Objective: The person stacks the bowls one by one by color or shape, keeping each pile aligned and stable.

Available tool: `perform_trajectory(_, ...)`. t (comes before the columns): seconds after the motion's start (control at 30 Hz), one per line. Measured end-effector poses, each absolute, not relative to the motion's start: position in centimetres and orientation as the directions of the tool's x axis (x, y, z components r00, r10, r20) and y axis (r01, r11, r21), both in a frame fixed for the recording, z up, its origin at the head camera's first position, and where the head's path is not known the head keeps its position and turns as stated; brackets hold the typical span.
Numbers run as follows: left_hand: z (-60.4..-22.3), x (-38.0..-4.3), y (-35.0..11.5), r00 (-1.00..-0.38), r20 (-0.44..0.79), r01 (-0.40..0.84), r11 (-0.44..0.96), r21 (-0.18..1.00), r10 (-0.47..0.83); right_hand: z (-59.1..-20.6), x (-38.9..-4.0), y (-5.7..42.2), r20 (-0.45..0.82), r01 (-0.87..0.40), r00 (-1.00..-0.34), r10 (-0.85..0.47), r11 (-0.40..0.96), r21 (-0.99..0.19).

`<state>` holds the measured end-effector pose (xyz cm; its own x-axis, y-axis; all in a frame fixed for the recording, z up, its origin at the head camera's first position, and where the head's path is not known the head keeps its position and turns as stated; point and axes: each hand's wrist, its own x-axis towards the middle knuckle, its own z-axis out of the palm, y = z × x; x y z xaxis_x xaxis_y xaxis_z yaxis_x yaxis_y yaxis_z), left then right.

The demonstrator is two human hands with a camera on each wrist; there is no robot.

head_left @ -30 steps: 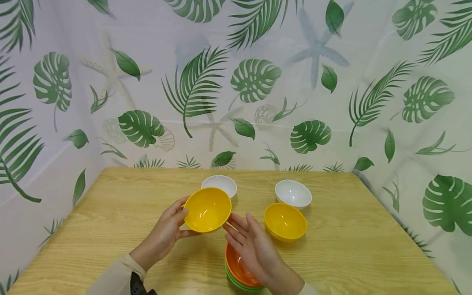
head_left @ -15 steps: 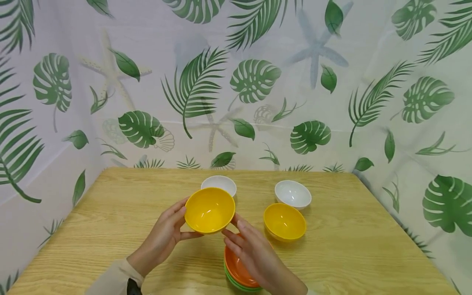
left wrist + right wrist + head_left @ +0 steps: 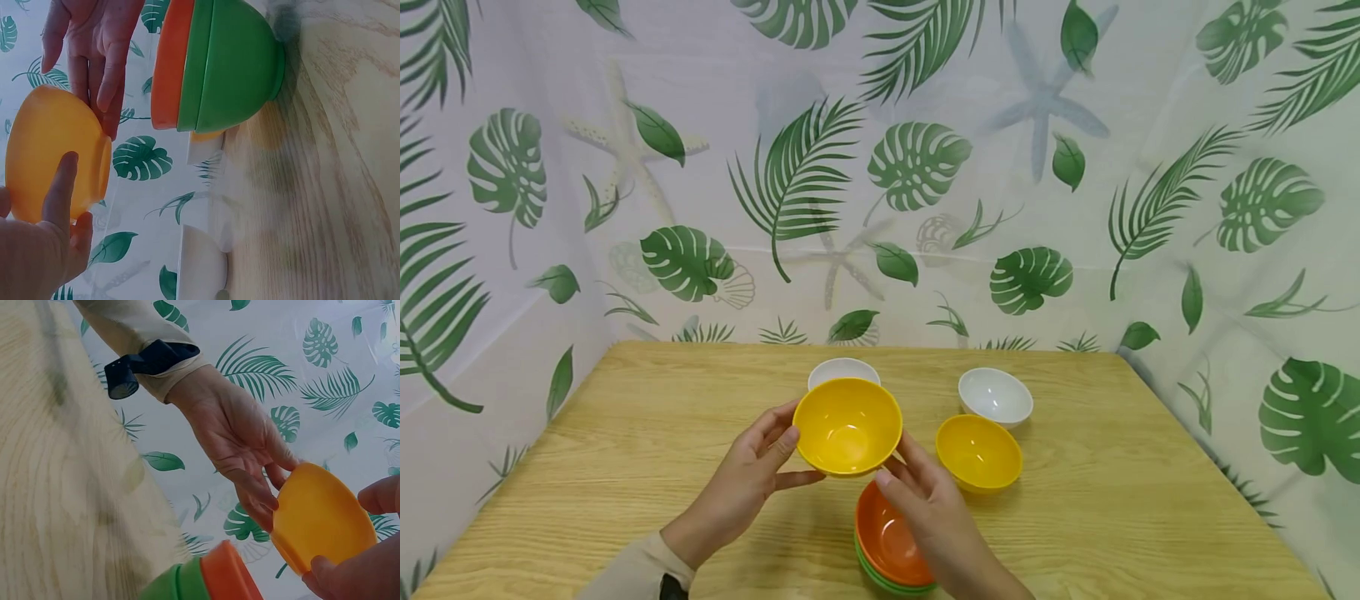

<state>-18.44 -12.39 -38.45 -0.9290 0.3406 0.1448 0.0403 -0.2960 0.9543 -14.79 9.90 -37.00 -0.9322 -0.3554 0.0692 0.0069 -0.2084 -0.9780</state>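
Observation:
A yellow bowl (image 3: 847, 425) is held up over the table, tilted so its inside faces the head camera. My left hand (image 3: 730, 479) grips its left side, thumb at the rim and fingers underneath. At the lower right side, my right hand (image 3: 943, 521) has its fingers against the bowl's outside and its thumb close to the rim. Below stands a stack with an orange bowl (image 3: 891, 537) on top of green bowls (image 3: 240, 69), partly covered by the right hand in the head view.
Right of centre, another yellow bowl (image 3: 979, 454) stands just in front of a white bowl (image 3: 996, 396). A second white bowl (image 3: 842, 368) is partly hidden behind the held one. The wooden table (image 3: 625, 433) ends at a leaf-patterned cloth (image 3: 925, 275).
The held yellow bowl has shifted a little to the right. My right hand has gone from spread fingers beside it to fingers behind its side, with the thumb near the rim.

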Motion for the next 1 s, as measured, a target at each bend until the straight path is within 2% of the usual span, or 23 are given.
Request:
perform_trajectory(0.27,-39.0,-18.0,-11.6,-0.952,0.183,0.135,-0.199,0.971,0.246,-36.6,-14.5,10.4,0.039,0.007,-0.958,-0.283,-0.16,-0.987)
perform_trajectory(0.5,-39.0,-17.7,-10.7,-0.927,0.277,0.234,-0.187,0.954,0.253,-36.3,-14.2,10.6,0.011,0.03,-0.965,-0.261,-0.153,-0.988)
perform_trajectory(0.7,-38.6,-17.5,-10.1,-0.911,0.304,0.242,-0.236,0.941,0.28,-36.5,-14.0,11.2,0.031,0.0,-0.975,-0.222,-0.14,-0.99)
perform_trajectory(0.83,-38.5,-17.5,-10.0,-0.914,0.289,0.234,-0.212,0.949,0.285,-36.6,-13.9,11.6,0.022,0.005,-0.985,-0.173,-0.153,-0.988)
perform_trajectory(1.0,-38.4,-17.4,-9.6,-0.901,0.316,0.258,-0.219,0.941,0.297,-36.5,-13.9,12.3,0.021,0.009,-0.984,-0.177,-0.165,-0.986)
